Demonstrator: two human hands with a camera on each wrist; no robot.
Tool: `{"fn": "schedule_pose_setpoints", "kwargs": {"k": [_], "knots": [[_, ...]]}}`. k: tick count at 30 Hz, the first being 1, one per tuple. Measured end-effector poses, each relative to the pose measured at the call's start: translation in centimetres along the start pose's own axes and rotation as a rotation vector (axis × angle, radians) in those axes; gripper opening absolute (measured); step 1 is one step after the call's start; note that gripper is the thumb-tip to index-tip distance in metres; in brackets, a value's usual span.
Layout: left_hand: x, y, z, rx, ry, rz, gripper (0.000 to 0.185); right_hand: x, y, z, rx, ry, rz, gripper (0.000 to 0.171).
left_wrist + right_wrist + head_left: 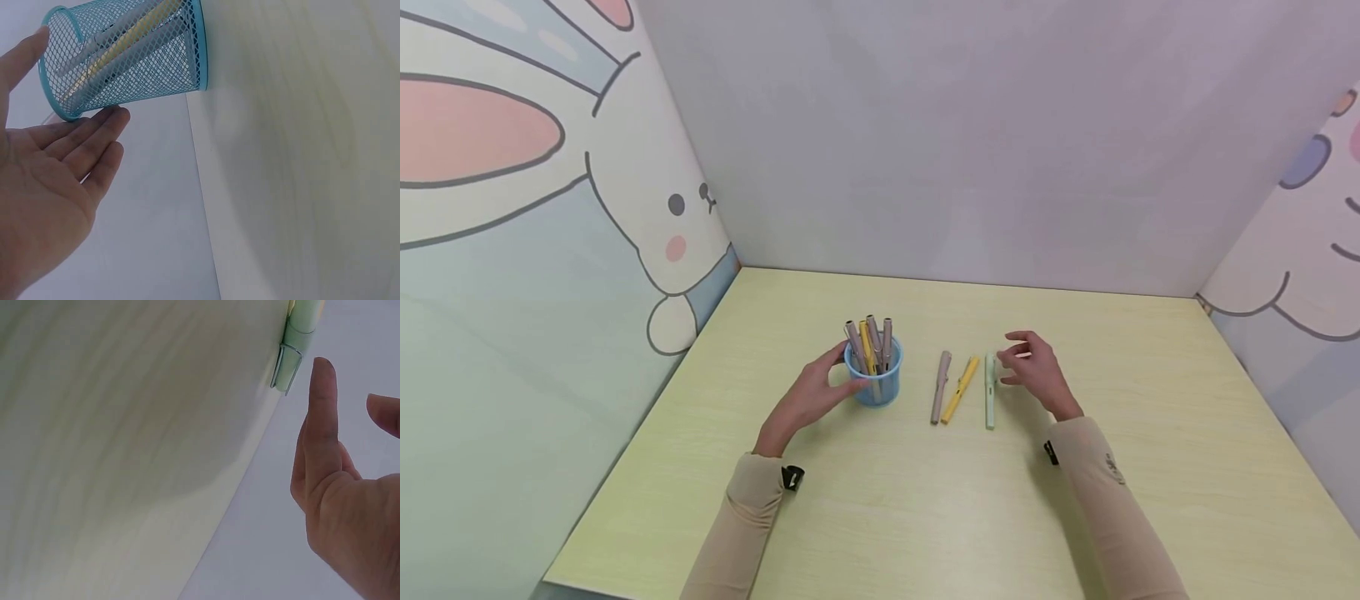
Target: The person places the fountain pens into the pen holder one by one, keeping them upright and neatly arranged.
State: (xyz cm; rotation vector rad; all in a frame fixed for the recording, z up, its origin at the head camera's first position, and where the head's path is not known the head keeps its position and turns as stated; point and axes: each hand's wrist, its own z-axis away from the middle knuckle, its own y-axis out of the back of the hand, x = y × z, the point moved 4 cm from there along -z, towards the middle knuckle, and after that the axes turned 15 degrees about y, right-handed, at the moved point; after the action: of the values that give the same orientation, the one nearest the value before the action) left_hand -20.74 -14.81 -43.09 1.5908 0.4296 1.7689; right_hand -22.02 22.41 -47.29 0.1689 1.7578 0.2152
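Observation:
A light-blue mesh pen holder [883, 392] stands upright on the table with several greyish pens [854, 340] and a yellow pen [867, 343] in it. My left hand [811, 395] holds it by the rim, thumb on the near side and fingers on the far side. In the left wrist view the thumb [28, 53] lies against the rim. To the right lie a greyish pen [940, 387], a yellow pen [961, 390] and a mint-green pen [990, 393]. My right hand [1036, 371] hovers beside the green pen's clip end, holding nothing; the right wrist view shows a gap between them.
The pale wooden table [880, 517] reaches back to a plain light wall [925, 167]. Panels with cartoon figures flank it, a rabbit [647, 183] on the left and another figure [1300, 242] on the right.

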Motion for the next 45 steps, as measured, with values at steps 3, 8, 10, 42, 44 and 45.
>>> {"fn": "schedule_pose_setpoints", "kwargs": {"k": [3, 8, 10, 42, 44, 45], "knots": [[0.0, 0.0, 0.0, -0.004, 0.002, 0.002, 0.090, 0.0, 0.0, 0.0, -0.019, -0.007, -0.005, 0.055], [0.0, 0.0, 0.0, -0.005, 0.010, 0.008, 0.090, 0.2, -0.1, 0.0, -0.041, -0.033, -0.002, 0.055], [0.0, 0.0, 0.0, -0.001, 0.007, 0.005, 0.089, 0.4, -0.1, 0.0, -0.049, -0.044, 0.004, 0.055], [-0.2, 0.0, -0.1, 0.000, -0.008, 0.020, 0.087, 0.7, -1.6, -0.5, -0.108, -0.219, 0.063, 0.055], [-0.2, 0.0, 0.0, 0.001, -0.005, 0.018, 0.088, 0.8, -1.7, -0.6, -0.107, -0.227, 0.075, 0.055], [-0.2, 0.0, 0.0, 0.001, -0.004, 0.018, 0.088, 0.8, -1.8, -0.7, -0.106, -0.231, 0.082, 0.055]]}}
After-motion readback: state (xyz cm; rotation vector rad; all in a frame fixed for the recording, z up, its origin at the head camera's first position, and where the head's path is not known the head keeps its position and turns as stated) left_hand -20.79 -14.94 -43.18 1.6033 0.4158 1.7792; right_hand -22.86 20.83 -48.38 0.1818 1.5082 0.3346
